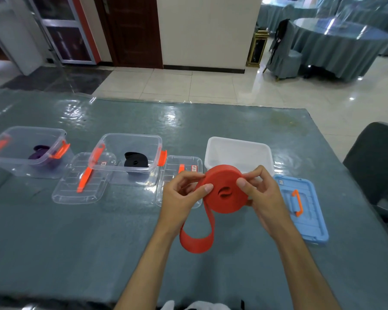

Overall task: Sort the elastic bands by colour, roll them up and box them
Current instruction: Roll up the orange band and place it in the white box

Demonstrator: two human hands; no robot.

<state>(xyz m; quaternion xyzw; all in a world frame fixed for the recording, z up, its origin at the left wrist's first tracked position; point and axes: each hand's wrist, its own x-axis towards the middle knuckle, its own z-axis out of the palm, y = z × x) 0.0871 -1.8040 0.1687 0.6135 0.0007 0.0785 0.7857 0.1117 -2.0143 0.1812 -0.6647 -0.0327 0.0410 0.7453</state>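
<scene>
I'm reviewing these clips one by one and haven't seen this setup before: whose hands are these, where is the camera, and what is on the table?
There is no machine here. A camera worn on a person's head looks down at their own two bare hands. The left hand and right hand hold a red band, mostly rolled, its loose end hanging in a loop. On the table stand three open boxes: one holds a purple band, the middle a black band, and the white box looks empty. Their lids lie beside them, one of them a blue lid.

Left clear box (0, 162) cut by frame edge; lid label (194, 168) print too small to read.
</scene>
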